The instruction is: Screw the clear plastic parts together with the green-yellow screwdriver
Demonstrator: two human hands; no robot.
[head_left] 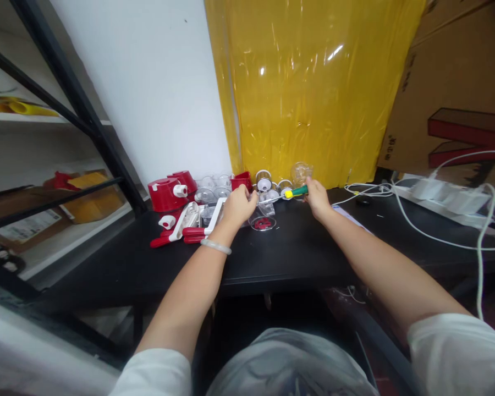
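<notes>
- Head view: the right hand (317, 199) grasps the end of a screwdriver (299, 190), which spans the space between the two hands, low over the far part of the black tabletop (297, 258).
- The left hand (237, 204) has its fingers curled near the tip end of the shaft; whether they pinch the shaft, a small part or nothing, I cannot tell.
- For good control, the wrist would best stay in line with the shaft, with light, even pressure; the left fingertips should steady from the side, out of the tip's path.
- Clear plastic probably scuffs or cracks under force, so a gentle touch seems wise around the transparent cup (263, 223), a round-rimmed piece with small red parts showing through it.
- The screwdriver's handle is green with a bright yellow collar; its shaft is slim and pale.
- Beyond it stand short cylinders (264, 181) with shiny bands and pale round ends.
- Another clear rounded piece (301, 172) shows just behind the right hand; contact is unclear.
- Left of the hands sit glossy red housings (163, 195), boxy with softened edges, and white crank handles (181, 223) with smooth red grips.
</notes>
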